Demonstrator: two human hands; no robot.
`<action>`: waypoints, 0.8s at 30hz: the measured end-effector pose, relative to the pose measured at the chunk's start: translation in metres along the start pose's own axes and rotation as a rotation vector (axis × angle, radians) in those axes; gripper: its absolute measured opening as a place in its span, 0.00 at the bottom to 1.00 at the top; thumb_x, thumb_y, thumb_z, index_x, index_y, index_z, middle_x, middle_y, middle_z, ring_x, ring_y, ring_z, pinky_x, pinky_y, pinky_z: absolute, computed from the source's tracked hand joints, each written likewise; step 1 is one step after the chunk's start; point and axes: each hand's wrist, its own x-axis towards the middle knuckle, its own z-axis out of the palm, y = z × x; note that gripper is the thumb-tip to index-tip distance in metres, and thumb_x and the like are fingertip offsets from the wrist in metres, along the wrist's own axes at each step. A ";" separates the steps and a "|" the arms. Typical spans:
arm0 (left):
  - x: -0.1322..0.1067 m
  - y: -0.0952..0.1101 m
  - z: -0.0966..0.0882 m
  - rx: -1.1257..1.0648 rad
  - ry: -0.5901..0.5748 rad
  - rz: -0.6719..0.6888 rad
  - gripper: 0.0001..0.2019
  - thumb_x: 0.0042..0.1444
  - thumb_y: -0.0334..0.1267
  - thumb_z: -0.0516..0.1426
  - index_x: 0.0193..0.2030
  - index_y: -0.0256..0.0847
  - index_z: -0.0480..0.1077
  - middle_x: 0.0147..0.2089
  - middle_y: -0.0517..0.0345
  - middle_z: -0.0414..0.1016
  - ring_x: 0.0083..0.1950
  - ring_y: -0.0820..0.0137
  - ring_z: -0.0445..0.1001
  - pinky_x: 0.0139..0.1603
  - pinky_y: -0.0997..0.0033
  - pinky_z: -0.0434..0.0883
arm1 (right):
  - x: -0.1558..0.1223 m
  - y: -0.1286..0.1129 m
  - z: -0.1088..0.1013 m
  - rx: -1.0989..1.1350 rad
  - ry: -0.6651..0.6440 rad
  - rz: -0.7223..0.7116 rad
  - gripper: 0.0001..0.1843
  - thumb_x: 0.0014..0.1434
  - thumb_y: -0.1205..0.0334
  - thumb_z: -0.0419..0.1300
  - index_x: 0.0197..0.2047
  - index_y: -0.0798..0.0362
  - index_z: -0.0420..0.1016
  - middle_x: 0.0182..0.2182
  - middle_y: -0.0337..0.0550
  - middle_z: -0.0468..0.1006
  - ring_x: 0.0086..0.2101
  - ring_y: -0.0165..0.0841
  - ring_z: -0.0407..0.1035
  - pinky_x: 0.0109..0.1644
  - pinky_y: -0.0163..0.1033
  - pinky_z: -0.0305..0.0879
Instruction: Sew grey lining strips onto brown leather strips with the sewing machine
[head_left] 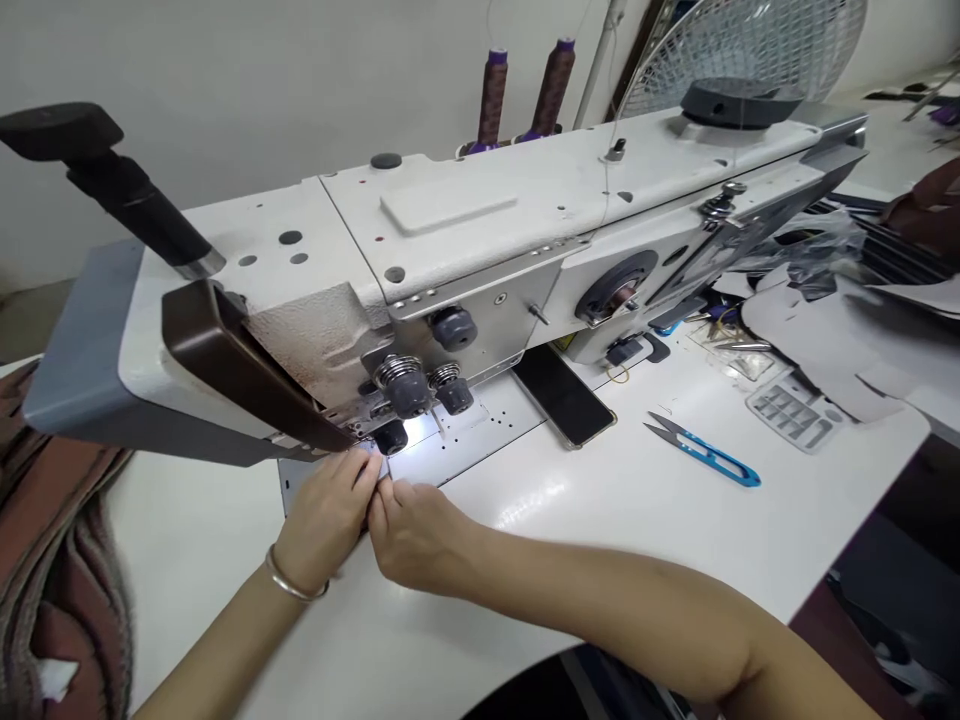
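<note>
A white industrial sewing machine [465,230] stretches across the view. Below the left end of its head, beside the lit needle plate [427,455], my two hands meet. My left hand [330,510], with a silver bangle [289,580] at the wrist, has its fingers closed near the presser area. Against it, my right hand [416,530] is closed too, thumb and fingertips pressed together. A sliver of something dark shows between the hands, but the fingers hide what they hold. The needle itself is hidden behind the machine head.
A black phone [566,395] lies by the machine's base, with blue thread snips [705,450] to its right. Stacked reddish-brown pieces [75,580] sit at the left. Two brown thread cones [491,100] and a fan [757,50] stand behind. Pale cut pieces [825,340] cover the right side.
</note>
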 end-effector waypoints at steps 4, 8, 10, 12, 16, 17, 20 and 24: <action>-0.001 -0.007 0.002 0.027 0.013 0.027 0.11 0.63 0.26 0.47 0.50 0.32 0.65 0.39 0.46 0.74 0.37 0.63 0.71 0.35 0.65 0.69 | 0.002 0.005 0.002 -0.002 -0.027 0.028 0.20 0.58 0.80 0.41 0.47 0.78 0.69 0.35 0.67 0.75 0.28 0.40 0.66 0.24 0.41 0.59; -0.004 -0.013 0.004 0.061 0.042 0.058 0.11 0.63 0.26 0.48 0.50 0.32 0.66 0.40 0.46 0.75 0.38 0.62 0.73 0.36 0.64 0.69 | 0.004 0.009 0.004 0.038 -0.054 0.081 0.20 0.59 0.79 0.41 0.47 0.75 0.70 0.34 0.61 0.75 0.28 0.39 0.65 0.23 0.40 0.59; -0.006 -0.013 0.006 0.081 0.041 0.053 0.11 0.63 0.26 0.48 0.49 0.32 0.67 0.39 0.46 0.75 0.36 0.62 0.72 0.34 0.64 0.67 | 0.004 0.010 0.005 0.051 -0.059 0.104 0.21 0.60 0.78 0.41 0.48 0.74 0.69 0.35 0.60 0.75 0.29 0.40 0.65 0.24 0.41 0.60; -0.007 -0.013 0.008 0.097 0.039 0.042 0.11 0.63 0.26 0.48 0.48 0.32 0.68 0.37 0.47 0.75 0.34 0.63 0.72 0.32 0.65 0.66 | 0.004 0.010 0.007 0.043 -0.060 0.098 0.21 0.60 0.78 0.40 0.49 0.74 0.69 0.36 0.61 0.74 0.30 0.40 0.66 0.25 0.42 0.61; -0.008 -0.011 0.009 0.111 0.058 0.043 0.10 0.63 0.26 0.49 0.47 0.31 0.69 0.35 0.49 0.74 0.34 0.64 0.71 0.33 0.66 0.67 | 0.003 0.008 0.008 0.020 -0.027 0.116 0.20 0.60 0.77 0.41 0.47 0.72 0.70 0.33 0.59 0.74 0.27 0.40 0.64 0.23 0.41 0.60; -0.007 -0.011 0.009 0.118 0.061 0.044 0.10 0.63 0.26 0.49 0.46 0.31 0.69 0.35 0.48 0.74 0.34 0.64 0.71 0.33 0.66 0.66 | 0.002 0.008 0.008 0.015 -0.016 0.120 0.20 0.60 0.77 0.41 0.47 0.72 0.70 0.34 0.59 0.74 0.27 0.39 0.64 0.23 0.41 0.59; -0.004 -0.009 0.006 0.146 0.051 0.044 0.10 0.63 0.26 0.48 0.44 0.31 0.70 0.34 0.48 0.73 0.33 0.65 0.70 0.32 0.66 0.66 | -0.003 0.006 0.007 -0.003 0.010 0.123 0.20 0.59 0.76 0.42 0.48 0.73 0.69 0.39 0.65 0.74 0.26 0.39 0.63 0.22 0.41 0.59; 0.001 -0.003 0.000 0.180 0.006 0.022 0.12 0.62 0.24 0.47 0.39 0.33 0.71 0.30 0.51 0.71 0.31 0.65 0.69 0.30 0.67 0.65 | -0.011 0.006 0.007 -0.027 0.061 0.230 0.21 0.58 0.74 0.43 0.50 0.72 0.68 0.43 0.66 0.74 0.25 0.37 0.62 0.22 0.41 0.61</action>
